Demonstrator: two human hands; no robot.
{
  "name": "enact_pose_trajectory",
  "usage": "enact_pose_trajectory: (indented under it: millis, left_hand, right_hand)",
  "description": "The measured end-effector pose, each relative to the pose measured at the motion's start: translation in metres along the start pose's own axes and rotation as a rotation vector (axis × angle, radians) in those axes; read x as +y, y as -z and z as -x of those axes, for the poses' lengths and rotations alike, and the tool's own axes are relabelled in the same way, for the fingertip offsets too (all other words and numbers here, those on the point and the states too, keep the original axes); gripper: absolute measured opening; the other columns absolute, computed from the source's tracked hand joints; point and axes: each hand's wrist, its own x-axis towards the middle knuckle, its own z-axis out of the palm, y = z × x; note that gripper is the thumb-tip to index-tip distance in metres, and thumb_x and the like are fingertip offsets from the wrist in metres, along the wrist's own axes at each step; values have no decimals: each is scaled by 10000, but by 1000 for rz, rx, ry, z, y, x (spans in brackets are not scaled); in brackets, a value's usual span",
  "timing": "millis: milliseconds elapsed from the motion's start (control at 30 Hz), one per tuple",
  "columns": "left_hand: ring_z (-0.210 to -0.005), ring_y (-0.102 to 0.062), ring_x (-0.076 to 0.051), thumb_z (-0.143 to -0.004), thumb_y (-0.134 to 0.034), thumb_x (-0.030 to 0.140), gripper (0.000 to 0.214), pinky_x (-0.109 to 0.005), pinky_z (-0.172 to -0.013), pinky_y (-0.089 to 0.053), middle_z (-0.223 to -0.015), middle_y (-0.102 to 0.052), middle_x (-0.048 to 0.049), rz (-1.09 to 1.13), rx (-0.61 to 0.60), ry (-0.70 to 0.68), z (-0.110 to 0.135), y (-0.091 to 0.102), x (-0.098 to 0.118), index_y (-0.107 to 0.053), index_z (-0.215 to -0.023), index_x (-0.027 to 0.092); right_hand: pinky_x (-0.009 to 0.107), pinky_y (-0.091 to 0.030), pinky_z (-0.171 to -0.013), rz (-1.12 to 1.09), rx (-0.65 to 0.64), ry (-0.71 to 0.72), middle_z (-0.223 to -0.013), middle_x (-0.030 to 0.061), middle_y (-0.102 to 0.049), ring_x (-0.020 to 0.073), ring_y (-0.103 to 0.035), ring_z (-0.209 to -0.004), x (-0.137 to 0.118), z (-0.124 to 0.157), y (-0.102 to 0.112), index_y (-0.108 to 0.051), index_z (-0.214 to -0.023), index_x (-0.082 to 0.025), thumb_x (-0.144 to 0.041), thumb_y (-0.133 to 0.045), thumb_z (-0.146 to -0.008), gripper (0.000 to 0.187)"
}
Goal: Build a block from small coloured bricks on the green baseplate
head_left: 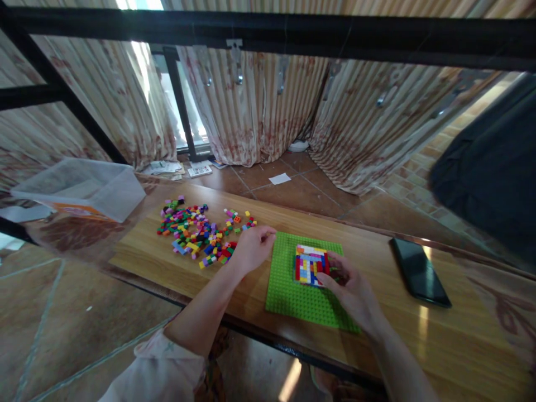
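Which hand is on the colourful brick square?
The right hand: it touches the brick square on the green plate. The left hand rests closed beside the loose bricks.

right hand [349,285] covered the near-right corner of the brick panel [309,263]; curled left hand [251,245] hid its grip's contents.

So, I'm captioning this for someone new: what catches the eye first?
First the bright green baseplate at the middle of the wooden table, bearing a multicoloured brick block that the right hand touches. To its left lies a scatter of loose coloured bricks, with the left hand curled beside it.
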Motion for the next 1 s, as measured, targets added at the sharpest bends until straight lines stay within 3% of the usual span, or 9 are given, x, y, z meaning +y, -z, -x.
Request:
enact_pose_trajectory:
  millis: [167, 333, 433, 633, 800, 1000]
  left_hand:
    - [-664, -632, -138, -879, -511, 224, 275, -246, -669, -487, -794, -736, -45, -58, -2, 53, -5, 24, -17, -721, -1032, 136]
    - [-714, -630, -139, -815, -554, 242, 239, -220, -661, -473, -817, -737, -27, -84, -148, 7, -2, 74, -39, -750, -904, 140]
    - [-664, -612, -130, -763, -592, 246, 224, -204, -610, -455, -738, -717, -5, -103, -231, 40, 2, 89, -44, -757, -878, 147]
    - [-740, -660, -152, -673, -547, 94, 292, -220, -698, -493, -809, -751, -23, -310, -287, 66, 0, 83, -41, -777, -837, 170]
    - [-776, -683, -179, -631, -539, 60, 354, -236, -704, -506, -806, -760, -26, -410, -323, 129, 0, 80, -40, -783, -843, 204]
    - [-781, -686, -198, -649, -593, 90, 249, -257, -692, -499, -782, -749, -38, -486, -291, 110, 0, 73, -36, -765, -785, 208]
  right_hand:
    - [434, -547, -866, -48, -43, -46, -1128, 104, -710, 245, -685, -948, 6, -2, 1, -554, -1299, -189, -524, -751, -700, 713]
    - [431, -555, -888, -60, -79, -55, -1153, 109, -716, 271, -692, -987, 10, -5, 5, -625, -1226, -192, -529, -743, -711, 626]
    - [414, -562, -886, -84, -40, -100, -1124, 101, -733, 274, -701, -984, 11, -8, 7, -674, -1164, -190, -560, -690, -737, 565]
    - [381, -581, -796, 39, 106, -93, -1008, 65, -769, 278, -721, -920, 11, -12, 8, -742, -1040, -228, -568, -643, -737, 466]
    - [370, -574, -809, 127, 108, -103, -1027, 50, -766, 276, -713, -953, 12, -10, 8, -745, -1041, -243, -567, -612, -762, 448]
    - [377, -568, -853, 99, 84, -110, -1054, 50, -760, 276, -704, -983, 12, -10, 8, -736, -1065, -231, -567, -606, -770, 465]
